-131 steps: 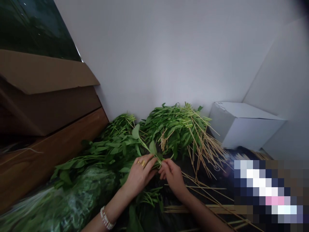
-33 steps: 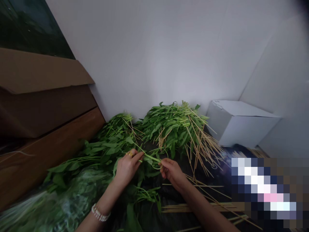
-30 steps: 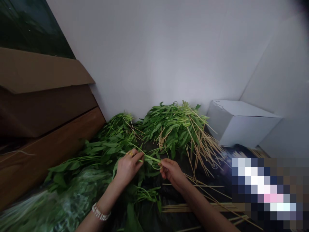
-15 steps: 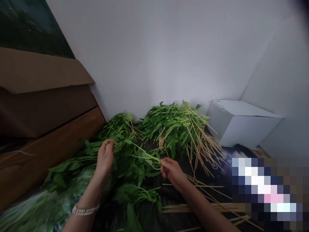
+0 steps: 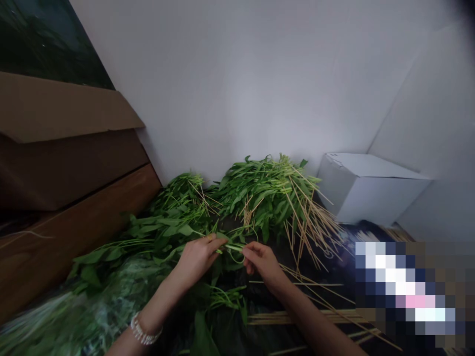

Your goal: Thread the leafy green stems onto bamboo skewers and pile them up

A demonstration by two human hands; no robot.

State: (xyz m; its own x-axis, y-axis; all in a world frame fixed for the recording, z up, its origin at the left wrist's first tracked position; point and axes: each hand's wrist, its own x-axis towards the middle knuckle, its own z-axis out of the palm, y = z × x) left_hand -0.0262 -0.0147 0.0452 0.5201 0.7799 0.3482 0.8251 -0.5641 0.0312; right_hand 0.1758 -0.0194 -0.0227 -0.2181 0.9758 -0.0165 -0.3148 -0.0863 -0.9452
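Note:
Pale green stems of a leafy vegetable (image 5: 233, 246) run between my two hands at the middle of the view. My right hand (image 5: 260, 257) pinches their cut ends between thumb and fingers. Coming in from the left, my left hand (image 5: 202, 254) has its fingers closed around the stems, close to the right fingertips. A thin stem loops below the right fingers. Leaves of this bunch trail left and merge with the loose greens (image 5: 159, 232) under and behind my hands. A beaded bracelet (image 5: 144, 330) sits on my left wrist.
Leafy bunches with thin wooden skewers (image 5: 311, 222) are heaped against the white wall. More skewers (image 5: 270, 318) lie on black plastic at front right. A white box (image 5: 382, 193) stands at right, a cardboard box (image 5: 67, 158) at left. Clear plastic (image 5: 122, 291) covers greens at front left.
My left hand has moved right and down from the loose greens to the stems, where its fingers now close beside my right hand. My right hand has barely moved.

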